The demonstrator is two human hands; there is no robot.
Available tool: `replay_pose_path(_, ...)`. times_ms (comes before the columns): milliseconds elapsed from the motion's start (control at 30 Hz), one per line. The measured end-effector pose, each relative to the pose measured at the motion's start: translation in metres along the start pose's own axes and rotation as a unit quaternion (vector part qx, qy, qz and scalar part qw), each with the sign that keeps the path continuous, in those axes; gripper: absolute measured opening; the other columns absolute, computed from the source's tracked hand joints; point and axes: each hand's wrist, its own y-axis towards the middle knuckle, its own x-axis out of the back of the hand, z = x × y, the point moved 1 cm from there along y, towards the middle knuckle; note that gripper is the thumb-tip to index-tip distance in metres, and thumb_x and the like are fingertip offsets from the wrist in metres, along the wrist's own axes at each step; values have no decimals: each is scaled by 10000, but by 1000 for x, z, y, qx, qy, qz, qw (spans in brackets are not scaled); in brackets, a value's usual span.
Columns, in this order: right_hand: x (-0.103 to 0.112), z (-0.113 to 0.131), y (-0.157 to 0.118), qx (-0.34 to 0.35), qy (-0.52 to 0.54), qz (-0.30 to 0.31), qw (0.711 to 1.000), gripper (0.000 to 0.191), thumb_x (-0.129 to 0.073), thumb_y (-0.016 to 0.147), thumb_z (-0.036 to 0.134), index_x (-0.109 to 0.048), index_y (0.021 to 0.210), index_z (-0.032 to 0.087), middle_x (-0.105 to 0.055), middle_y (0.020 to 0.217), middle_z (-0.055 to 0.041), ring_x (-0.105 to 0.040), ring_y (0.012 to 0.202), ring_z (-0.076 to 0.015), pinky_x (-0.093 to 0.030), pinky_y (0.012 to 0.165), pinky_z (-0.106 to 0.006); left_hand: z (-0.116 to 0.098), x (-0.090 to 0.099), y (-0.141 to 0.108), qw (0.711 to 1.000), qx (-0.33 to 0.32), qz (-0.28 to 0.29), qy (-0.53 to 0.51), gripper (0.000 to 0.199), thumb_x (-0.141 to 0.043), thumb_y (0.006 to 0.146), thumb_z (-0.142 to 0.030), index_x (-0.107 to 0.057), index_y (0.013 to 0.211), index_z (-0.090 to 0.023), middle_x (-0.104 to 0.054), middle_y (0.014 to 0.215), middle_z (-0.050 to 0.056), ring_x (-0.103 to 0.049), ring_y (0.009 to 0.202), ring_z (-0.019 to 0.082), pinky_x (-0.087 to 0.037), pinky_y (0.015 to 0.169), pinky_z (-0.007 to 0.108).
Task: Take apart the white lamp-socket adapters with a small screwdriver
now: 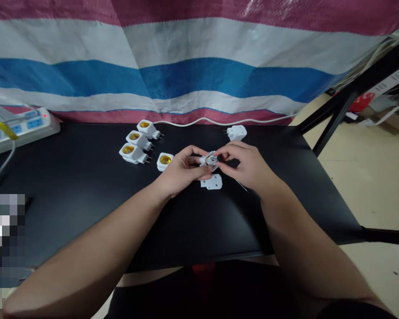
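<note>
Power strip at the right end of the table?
No, the white power strip sits at the far left corner of the black table in the head view.

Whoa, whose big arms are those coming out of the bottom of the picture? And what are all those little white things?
Those arms belong to a person wearing a camera on their head, so you see what they see, looking down. Their left hand and right hand together hold a small white lamp socket adapter. On the black table lie more white socket adapters with golden centres, and a white plastic cover sits near the hands. A power strip sits at the far left, and a striped tarp hangs behind.
</note>
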Motion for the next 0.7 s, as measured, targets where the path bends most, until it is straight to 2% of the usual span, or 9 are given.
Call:
replay_pose_path(100,1,2,1,15,-20,-12,1000,128,-760,904,200,-779,1011,268,-694,899,-21,-656,809,-201,-570,769,-372,1,-1,0,1000,-8,-11,-9,459,-1003,760,-221,-675,1077,-174,-792,958,19,-813,874,149,-723,813,291)
replay_pose_path(200,0,4,2,14,13,-10,1000,93,-768,896,217,-742,975,259,-687,973,-34,-639,787,-187,-560,738,-367,3,-1,1,999,-39,-25,-13,462,-1006,735,-199,-659,1039,-185,-800,1039,17,-803,863,138,-722,813,299)
replay_pose_path(300,-3,4,1,-11,35,-21,999,78,-774,907,252,-699,930,251,-663,936,-34,-631,780,-189,-554,719,-367,4,0,3,997,-73,-35,-1,480,-1001,711,-151,-640,1024,-196,-810,1059,14,-794,859,131,-707,819,287)
replay_pose_path(433,-7,1,0,-57,45,-15,997,155,-778,941,333,-671,882,238,-676,808,-11,-614,691,-170,-493,650,-351,4,0,3,996,-79,-31,19,478,-977,718,-121,-619,1024,-203,-811,1063,16,-784,847,125,-685,788,261)
replay_pose_path(567,-8,-4,-2,-100,49,30,993,244,-755,974,416,-658,843,234,-615,664,25,-516,569,-133,-394,562,-327,4,-1,2,996,-79,-20,32,445,-950,766,-151,-608,1044,-207,-801,1056,16,-788,827,129,-694,794,284)
replay_pose_path(633,-8,-4,-2,-102,35,28,994,222,-777,956,412,-664,883,236,-634,707,18,-534,590,-138,-401,560,-324,3,0,1,996,-83,-21,41,438,-944,776,-157,-607,1052,-208,-797,1050,15,-787,814,126,-690,783,279)
replay_pose_path(700,-7,-2,-1,-82,21,-15,996,205,-814,922,381,-674,971,239,-685,841,-11,-601,675,-162,-464,600,-335,2,1,1,995,-86,-27,45,437,-939,774,-149,-607,1052,-208,-795,1052,17,-782,805,124,-683,762,269)
